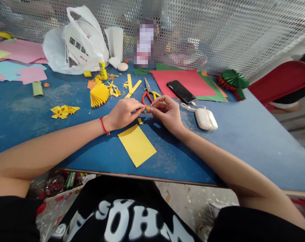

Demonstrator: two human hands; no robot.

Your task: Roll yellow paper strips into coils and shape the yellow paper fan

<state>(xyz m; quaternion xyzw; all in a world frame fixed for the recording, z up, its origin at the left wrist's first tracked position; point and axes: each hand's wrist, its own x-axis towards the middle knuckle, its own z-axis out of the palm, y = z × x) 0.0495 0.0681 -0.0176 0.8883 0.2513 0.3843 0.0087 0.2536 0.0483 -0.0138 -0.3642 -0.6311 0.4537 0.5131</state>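
Note:
My left hand [126, 112] and my right hand [167, 112] meet over the table, fingertips pinched on a small piece of yellow paper [147, 109] between them. Its exact shape is partly hidden by the fingers. Just below lies a flat yellow paper sheet [136, 146], with a small yellow scrap [140, 121] at its top edge. Behind my fingertips rest scissors [147, 88] with red and yellow handles, blades pointing away. Left of them are yellow paper strips [132, 88] and a pleated yellow paper fan [99, 94].
A glue stick [102, 69] stands near a white plastic bag [76, 43]. Yellow folded pieces [64, 111] lie at left, coloured sheets [21, 50] beyond. A black phone [181, 90] rests on red paper [185, 79]; a white case [206, 118] and green-and-red paper craft [233, 82] sit right.

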